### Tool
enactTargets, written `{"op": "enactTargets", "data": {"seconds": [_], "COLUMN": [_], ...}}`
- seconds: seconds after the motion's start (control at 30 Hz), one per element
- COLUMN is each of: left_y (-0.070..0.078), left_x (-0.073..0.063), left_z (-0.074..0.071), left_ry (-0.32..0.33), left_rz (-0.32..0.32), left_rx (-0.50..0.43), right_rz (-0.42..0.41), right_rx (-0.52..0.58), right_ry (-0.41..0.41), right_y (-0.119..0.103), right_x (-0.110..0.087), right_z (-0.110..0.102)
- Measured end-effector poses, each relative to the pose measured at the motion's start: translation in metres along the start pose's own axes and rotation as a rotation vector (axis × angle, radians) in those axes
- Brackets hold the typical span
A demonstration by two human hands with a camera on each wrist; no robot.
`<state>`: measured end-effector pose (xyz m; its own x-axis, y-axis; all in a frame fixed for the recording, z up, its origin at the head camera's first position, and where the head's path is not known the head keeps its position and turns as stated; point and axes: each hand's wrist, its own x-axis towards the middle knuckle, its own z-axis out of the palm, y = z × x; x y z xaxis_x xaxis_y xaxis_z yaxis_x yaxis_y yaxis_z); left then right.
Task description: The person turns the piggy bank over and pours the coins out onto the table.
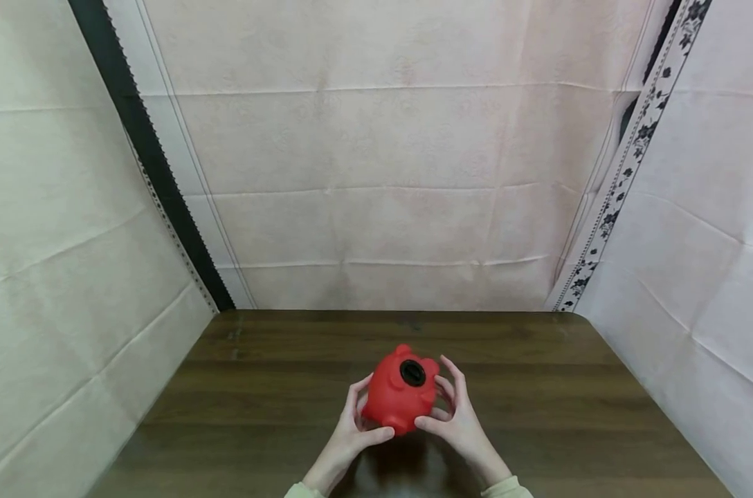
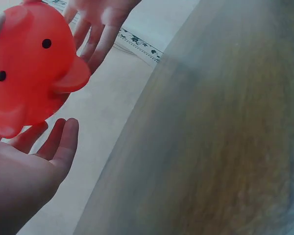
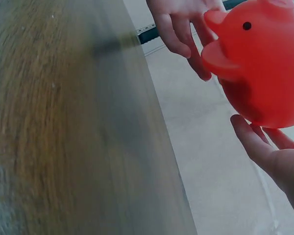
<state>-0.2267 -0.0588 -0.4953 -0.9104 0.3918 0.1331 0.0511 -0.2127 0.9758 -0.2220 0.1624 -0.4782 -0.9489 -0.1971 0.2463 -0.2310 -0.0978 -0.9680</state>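
A red piggy bank (image 1: 390, 391) is held above the table between both hands, its round black plug (image 1: 412, 373) facing the head camera. My left hand (image 1: 354, 425) grips its left side, thumb along the bottom edge and fingers behind. On the other side, my right hand (image 1: 456, 415) holds it with the thumb at the lower edge and curved fingers spread along the side. Two black dot eyes mark the piggy bank (image 2: 39, 63) in the left wrist view. From the right wrist, the piggy bank (image 3: 264, 63) shows one eye, with fingertips right under its body.
A dark brown wooden table (image 1: 258, 401) lies under the hands. Pale creased cloth (image 1: 376, 152) hangs behind it, with more cloth on both sides. A black strip (image 1: 165, 173) runs down the left corner and a flower-patterned border (image 1: 626, 166) down the right.
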Motion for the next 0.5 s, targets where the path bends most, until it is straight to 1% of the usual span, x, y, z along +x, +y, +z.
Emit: {"op": "enactTargets", "data": {"seconds": [0.17, 0.33, 0.5], "left_y": [-0.002, -0.006, -0.009], "left_x": [-0.001, -0.001, 0.001], "left_z": [0.003, 0.004, 0.005], "left_ry": [0.038, 0.030, 0.018], "left_rz": [-0.070, -0.095, -0.099], "left_rx": [0.011, -0.005, 0.004], "right_rz": [-0.022, -0.037, -0.070], "right_rx": [-0.070, -0.093, -0.130], "right_ry": [-0.013, -0.032, -0.051], "right_y": [0.007, 0.013, 0.016], "right_x": [-0.002, -0.004, -0.003], "right_z": [-0.003, -0.006, -0.011]}}
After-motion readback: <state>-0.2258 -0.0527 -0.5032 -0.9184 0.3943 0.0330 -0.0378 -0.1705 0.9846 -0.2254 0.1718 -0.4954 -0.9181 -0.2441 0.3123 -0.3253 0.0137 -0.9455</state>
